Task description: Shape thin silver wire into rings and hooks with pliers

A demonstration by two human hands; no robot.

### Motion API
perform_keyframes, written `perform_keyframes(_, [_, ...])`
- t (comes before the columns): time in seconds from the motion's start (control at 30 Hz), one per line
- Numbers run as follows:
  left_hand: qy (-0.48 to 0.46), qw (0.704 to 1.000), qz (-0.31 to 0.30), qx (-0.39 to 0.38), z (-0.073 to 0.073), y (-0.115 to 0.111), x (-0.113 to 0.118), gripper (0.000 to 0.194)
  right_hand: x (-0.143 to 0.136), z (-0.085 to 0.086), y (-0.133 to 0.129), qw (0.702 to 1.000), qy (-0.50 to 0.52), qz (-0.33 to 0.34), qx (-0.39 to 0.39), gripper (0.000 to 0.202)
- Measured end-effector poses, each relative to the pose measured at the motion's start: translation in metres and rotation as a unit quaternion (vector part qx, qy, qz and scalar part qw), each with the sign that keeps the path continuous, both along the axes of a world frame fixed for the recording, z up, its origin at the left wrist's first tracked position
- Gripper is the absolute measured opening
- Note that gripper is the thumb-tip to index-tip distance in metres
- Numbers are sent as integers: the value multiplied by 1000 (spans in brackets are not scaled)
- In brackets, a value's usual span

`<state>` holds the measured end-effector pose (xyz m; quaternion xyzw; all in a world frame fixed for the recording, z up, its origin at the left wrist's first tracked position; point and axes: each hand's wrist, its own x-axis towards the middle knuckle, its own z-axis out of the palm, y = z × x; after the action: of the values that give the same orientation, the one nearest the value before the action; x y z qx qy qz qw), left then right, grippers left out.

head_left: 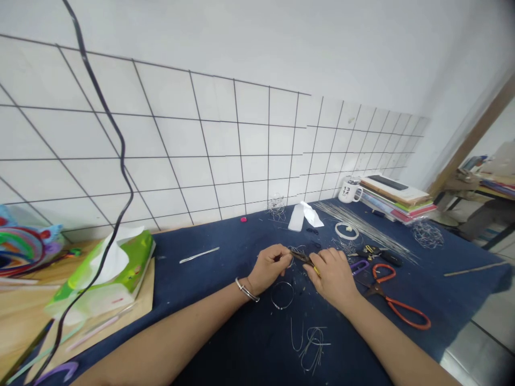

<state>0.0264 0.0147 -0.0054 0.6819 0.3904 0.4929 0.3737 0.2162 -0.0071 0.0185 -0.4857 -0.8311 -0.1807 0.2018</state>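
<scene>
My right hand (332,276) is closed around the yellow handle of a pair of pliers (301,257), whose dark jaws point left. At the jaw tips, my left hand (270,266) is pinched closed on what looks like thin wire, mostly hidden by the fingers. A silvery bangle circles my left wrist. Just below the hands lies a round wire loop (282,296) on the dark blue cloth (241,332). Nearer to me are loose bent wire pieces (314,343). Small wire scraps lie behind the pliers.
Orange-handled scissors (396,297) and black-handled pliers (372,252) lie right of my right hand. Behind them are long straight wires (366,230), a wire coil (346,231), a mug (349,190) and stacked books (396,198). A green tissue pack (137,262) sits left; a black cable (123,145) hangs in front.
</scene>
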Motion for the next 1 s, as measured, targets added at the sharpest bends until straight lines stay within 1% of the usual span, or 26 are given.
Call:
perform_keyframes(0.2, [-41, 997, -54, -34, 8, -3, -1, 23, 2, 1, 1, 1000, 0, 7, 6, 26])
perform_keyframes(0.6, [-66, 992, -95, -59, 11, -3, -2, 25, 0, 1, 0, 1000, 4, 14, 12, 26])
perform_keyframes(0.73, [-56, 993, -90, -49, 11, -3, -2, 30, -1, 0, 0, 1000, 18, 9, -13, 27])
perform_keyframes(0.87, [-38, 995, -82, -32, 8, -1, -2, 32, 0, -5, 2, 998, 41, 5, -52, 29])
perform_keyframes(1.0, [-29, 995, -94, -25, 5, 3, -2, 33, 1, -7, 4, 996, 52, 9, -78, 30])
